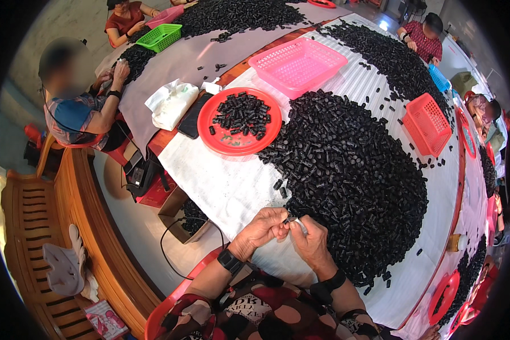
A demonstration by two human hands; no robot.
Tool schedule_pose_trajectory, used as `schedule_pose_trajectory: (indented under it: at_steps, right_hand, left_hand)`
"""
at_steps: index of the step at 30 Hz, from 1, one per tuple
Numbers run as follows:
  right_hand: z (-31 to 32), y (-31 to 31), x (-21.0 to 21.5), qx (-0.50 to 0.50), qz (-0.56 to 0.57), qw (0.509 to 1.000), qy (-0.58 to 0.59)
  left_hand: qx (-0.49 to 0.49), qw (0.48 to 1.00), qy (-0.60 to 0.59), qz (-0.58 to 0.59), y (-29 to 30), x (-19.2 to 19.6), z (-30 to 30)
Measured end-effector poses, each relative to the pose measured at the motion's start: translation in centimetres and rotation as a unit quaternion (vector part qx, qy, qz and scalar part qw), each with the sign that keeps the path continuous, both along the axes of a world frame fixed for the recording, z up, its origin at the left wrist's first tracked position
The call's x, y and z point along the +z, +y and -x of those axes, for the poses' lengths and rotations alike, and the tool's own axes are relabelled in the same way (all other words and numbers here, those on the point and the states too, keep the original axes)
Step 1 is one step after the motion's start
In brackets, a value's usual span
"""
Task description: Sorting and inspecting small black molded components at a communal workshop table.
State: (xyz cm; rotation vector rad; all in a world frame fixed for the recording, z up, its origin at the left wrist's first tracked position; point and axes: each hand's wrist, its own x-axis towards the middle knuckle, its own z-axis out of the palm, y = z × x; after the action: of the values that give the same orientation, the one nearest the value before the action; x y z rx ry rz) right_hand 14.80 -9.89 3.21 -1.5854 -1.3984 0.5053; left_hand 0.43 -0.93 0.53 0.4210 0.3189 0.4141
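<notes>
While the hands [264,225] pinch a black piece [289,220], heaped pieces [351,175] border a red plate [215,143].

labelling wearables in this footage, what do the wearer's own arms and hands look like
The left hand and right hand are bare, without gloves. The left wrist wears a black, squarish watch-like device; the right wrist has a black band. The top is dark, patterned with rounded red and cream patches.
</notes>
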Motion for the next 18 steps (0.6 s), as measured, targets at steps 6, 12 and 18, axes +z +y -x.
schedule_pose_trajectory:
  at_steps: [6, 12, 18]
  right_hand:
    - [0.07, -0.03, -0.2, -0.012, -0.017, 0.999, 0.032]
    - [0.06, -0.03, 0.16, -0.008, 0.0, 1.0, 0.022]
    - [0.01, -0.04, 0.23, 0.002, -0.007, 1.0, 0.003]
  left_hand:
    - [-0.004, 1.0, 0.007, -0.006, 0.0, -0.03, -0.09]
    - [0.005, 1.0, -0.002, -0.003, -0.08, 0.14, -0.09]
    - [-0.004, 1.0, -0.002, 0.0, 0.02, 0.14, -0.04]
